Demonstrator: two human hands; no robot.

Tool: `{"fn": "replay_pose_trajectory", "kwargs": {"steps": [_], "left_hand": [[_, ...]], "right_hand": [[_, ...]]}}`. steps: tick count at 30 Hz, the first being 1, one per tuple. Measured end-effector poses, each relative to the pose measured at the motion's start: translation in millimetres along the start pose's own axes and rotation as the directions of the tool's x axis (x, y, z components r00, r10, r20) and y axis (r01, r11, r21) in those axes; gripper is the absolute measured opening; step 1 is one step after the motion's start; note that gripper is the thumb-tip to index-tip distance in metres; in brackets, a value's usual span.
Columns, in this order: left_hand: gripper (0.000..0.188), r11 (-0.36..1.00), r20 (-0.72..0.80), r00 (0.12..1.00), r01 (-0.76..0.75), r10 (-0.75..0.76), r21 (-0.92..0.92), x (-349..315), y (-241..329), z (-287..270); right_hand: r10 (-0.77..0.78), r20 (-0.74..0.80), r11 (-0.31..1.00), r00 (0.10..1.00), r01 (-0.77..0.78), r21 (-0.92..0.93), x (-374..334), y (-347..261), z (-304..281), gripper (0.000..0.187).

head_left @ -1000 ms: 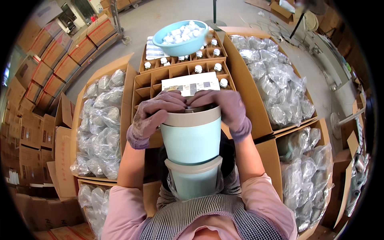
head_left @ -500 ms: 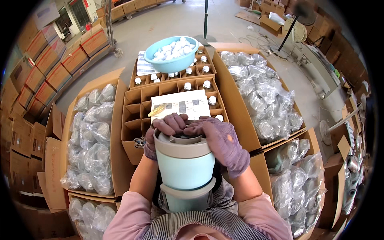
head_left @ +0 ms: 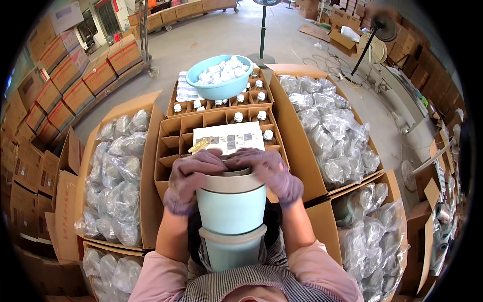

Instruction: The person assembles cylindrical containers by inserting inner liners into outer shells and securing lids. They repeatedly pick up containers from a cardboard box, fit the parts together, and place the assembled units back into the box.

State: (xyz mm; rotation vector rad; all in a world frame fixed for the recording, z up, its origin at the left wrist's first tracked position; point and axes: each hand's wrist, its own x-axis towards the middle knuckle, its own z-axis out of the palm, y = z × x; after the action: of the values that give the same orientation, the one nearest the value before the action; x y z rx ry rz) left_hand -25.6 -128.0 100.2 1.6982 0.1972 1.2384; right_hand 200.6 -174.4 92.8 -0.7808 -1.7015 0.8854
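In front of my body stands a light-blue canister [head_left: 231, 212] with a grey rim [head_left: 234, 184]. Under it sits another light-blue vessel [head_left: 233, 251] with a grey band. Both hands wear purple-grey gloves. My left hand [head_left: 195, 173] curls over the left far side of the rim, its thumb side against the edge. From the right, my right hand [head_left: 269, 171] bends over the same rim, its fingers close to the left ones and slightly blurred. Inside the top a grey ring shows in part; the fingers hide the rest.
Beyond my hands is a divided carton [head_left: 173, 133] with several white-capped bottles [head_left: 238, 117] and a white printed sheet [head_left: 226, 137]. A blue basin [head_left: 221, 91] of white pieces rests on another carton. Plastic-wrapped items fill the left box [head_left: 121, 171] and right box [head_left: 337, 136].
My left hand has shifted outward to the left over the rim. The right hand has drawn in and turned, its wrist now lower beside the rim. The canister stands slightly more to the left.
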Motion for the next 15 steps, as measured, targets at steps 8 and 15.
{"fn": "replay_pose_trajectory", "kwargs": {"steps": [8, 15], "left_hand": [[0.044, 0.975, 0.066, 0.997, 0.046, -0.032, -0.218, 1, -11, -12], [0.032, 0.999, -0.030, 1.000, -0.004, 0.003, -0.036, -12, 14, -12]], "right_hand": [[-0.151, 0.016, 0.980, 0.988, 0.147, 0.137, 4, 1, -13, 0.075], [0.168, -0.021, 0.974, 0.986, -0.169, -0.153, 7, -41, 18, 0.061]]}}
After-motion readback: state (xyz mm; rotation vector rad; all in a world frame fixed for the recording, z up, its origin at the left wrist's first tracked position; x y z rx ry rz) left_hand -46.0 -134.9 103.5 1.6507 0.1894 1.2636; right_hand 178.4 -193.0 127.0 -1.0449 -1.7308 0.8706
